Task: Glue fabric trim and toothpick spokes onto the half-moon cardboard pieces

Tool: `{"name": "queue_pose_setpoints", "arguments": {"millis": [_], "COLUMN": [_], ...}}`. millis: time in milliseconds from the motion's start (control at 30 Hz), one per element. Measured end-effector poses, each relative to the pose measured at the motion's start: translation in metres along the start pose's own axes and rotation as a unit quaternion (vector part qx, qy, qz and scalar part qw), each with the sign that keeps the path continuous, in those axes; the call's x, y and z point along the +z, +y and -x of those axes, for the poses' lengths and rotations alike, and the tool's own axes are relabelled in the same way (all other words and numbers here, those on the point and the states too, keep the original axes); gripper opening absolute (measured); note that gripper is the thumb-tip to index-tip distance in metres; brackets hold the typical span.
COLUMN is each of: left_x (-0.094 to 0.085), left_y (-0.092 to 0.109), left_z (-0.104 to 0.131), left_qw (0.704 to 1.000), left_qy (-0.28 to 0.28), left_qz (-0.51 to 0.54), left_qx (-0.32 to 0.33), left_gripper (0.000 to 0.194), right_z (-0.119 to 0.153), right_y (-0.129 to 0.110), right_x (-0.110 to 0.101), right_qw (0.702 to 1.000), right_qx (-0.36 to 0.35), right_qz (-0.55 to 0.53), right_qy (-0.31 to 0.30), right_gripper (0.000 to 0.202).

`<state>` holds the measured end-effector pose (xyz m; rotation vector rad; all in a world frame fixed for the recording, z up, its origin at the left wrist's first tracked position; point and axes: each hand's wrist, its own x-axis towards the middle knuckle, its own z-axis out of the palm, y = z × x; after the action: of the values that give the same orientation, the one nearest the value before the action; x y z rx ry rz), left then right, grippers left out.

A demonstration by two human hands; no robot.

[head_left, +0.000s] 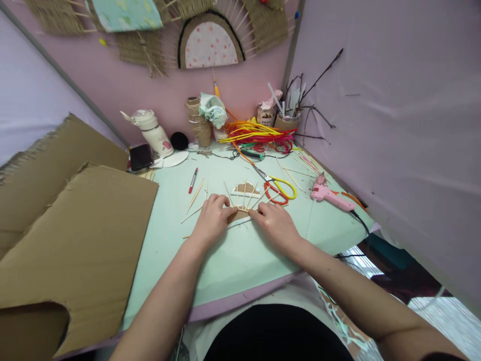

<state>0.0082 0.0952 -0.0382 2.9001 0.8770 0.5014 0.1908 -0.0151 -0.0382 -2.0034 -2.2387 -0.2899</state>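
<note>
On the table before me lies a small cardboard piece point(237, 216) with a white lower edge. Several thin wooden sticks point(245, 195) fan out from it, away from me. My left hand point(211, 218) is closed at its left side, thumb and forefinger pressed to the sticks' base. From the right, my right hand point(276, 224) presses in the same way, fingers curled. Just beyond, under the fanned sticks, is a second cardboard scrap point(246, 189) with a white edge. Scissors point(278, 190) with red and yellow handles lie close to my right hand.
Large cardboard sheets point(101, 240) cover the left side. A pink glue gun point(332, 194) with a black cord rests at right. A red marker point(193, 180) and loose sticks point(194, 196) lie near. Behind stand a white bottle point(156, 133), twine point(199, 123) and colourful pipe cleaners point(259, 133).
</note>
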Motion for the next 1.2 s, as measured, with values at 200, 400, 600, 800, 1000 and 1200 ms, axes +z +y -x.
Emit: {"name": "queue_pose_setpoints", "arguments": {"millis": [200,400,600,800,1000,1200], "left_x": [-0.0035,-0.0068,-0.0089,-0.0101,-0.0092,-0.0067], "left_y": [0.0045,0.0047,0.0048,0.0059,0.0055,0.0059], "left_z": [-0.0020,-0.0033,-0.0042,-0.0048,-0.0048,-0.0050], "left_qw": [0.999,0.999,0.998,0.998,0.999,0.999], "left_qy": [-0.030,-0.045,-0.056,-0.059,-0.051,-0.031], "left_qz": [-0.008,-0.005,-0.006,-0.006,-0.009,-0.013], "left_qx": [-0.008,-0.006,-0.007,-0.009,-0.007,-0.005], "left_gripper": [0.026,0.024,0.025,0.024,0.023,0.025], "right_z": [-0.0015,-0.0036,-0.0056,-0.0060,-0.0063,-0.0032], "right_y": [-0.0005,0.0001,0.0011,0.0024,0.0037,0.0021], "right_x": [0.0000,-0.0001,-0.0007,-0.0007,-0.0008,-0.0023], "right_qw": [1.000,0.999,0.999,0.998,0.998,0.999], "right_qx": [-0.014,-0.034,-0.044,-0.050,-0.052,-0.036], "right_qz": [0.011,0.017,0.018,0.021,0.020,0.004], "right_qy": [-0.013,-0.020,-0.024,-0.028,-0.022,0.007], "right_gripper": [0.023,0.024,0.023,0.022,0.022,0.022]}}
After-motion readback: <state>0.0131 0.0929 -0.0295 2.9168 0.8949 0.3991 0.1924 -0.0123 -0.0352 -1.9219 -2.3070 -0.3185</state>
